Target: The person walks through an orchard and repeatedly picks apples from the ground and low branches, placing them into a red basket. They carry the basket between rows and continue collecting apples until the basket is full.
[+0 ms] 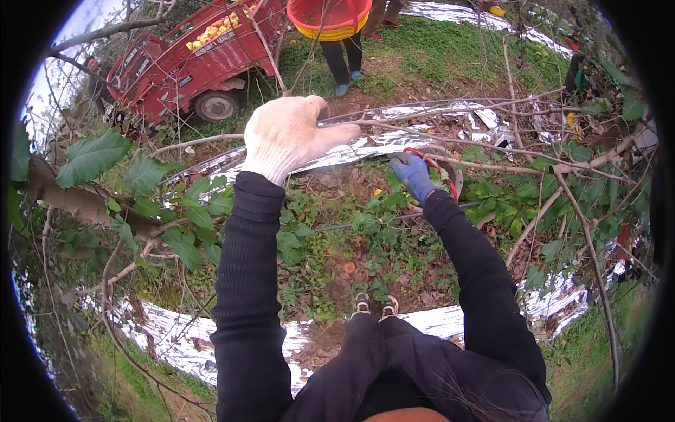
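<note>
My left hand (pixel 287 134), in a cream knitted glove, is raised at a thin bare branch (pixel 227 137). Its fingers curl out of sight on the far side, and the thumb points right along the branch. Lower and to the right, my right hand (pixel 414 176) wears a blue glove with grey fingertips. It grips the red handle (pixel 449 184) of a round container (pixel 457 171), mostly hidden by leaves and my arm. Below both hands are green leaves and brown leaf litter (pixel 337 253).
A thick tree limb (pixel 84 198) crosses at left; more branches (pixel 585 221) spread at right. Reflective foil strips (pixel 174 337) line the ground. A red cargo tricycle (pixel 195 74) carries yellowish fruit (pixel 216 30). Beyond, a person (pixel 343 58) holds red and yellow tubs (pixel 329 21).
</note>
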`<control>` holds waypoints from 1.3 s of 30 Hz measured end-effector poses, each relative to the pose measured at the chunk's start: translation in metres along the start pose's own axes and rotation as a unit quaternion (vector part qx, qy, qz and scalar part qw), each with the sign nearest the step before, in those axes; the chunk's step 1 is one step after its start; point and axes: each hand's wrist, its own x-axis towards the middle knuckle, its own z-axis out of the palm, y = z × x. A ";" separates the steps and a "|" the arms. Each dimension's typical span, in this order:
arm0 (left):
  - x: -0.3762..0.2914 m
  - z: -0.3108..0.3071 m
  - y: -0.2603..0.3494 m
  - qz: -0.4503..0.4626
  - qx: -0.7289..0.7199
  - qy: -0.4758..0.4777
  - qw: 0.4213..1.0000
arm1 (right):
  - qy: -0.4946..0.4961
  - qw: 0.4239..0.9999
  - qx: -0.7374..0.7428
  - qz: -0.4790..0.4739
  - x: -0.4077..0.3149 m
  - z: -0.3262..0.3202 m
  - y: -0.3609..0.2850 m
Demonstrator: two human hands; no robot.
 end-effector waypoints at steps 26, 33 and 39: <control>-0.001 0.012 0.000 0.027 -0.051 0.097 0.994 | 0.065 0.986 0.139 -0.073 0.058 -0.072 -0.150; -0.021 0.017 0.003 0.042 -0.104 0.138 0.984 | -0.021 0.970 0.239 0.024 -0.102 0.013 -0.175; 0.019 0.041 -0.036 0.151 -0.080 -0.036 0.985 | 0.017 0.920 0.349 0.180 -0.236 0.060 -0.149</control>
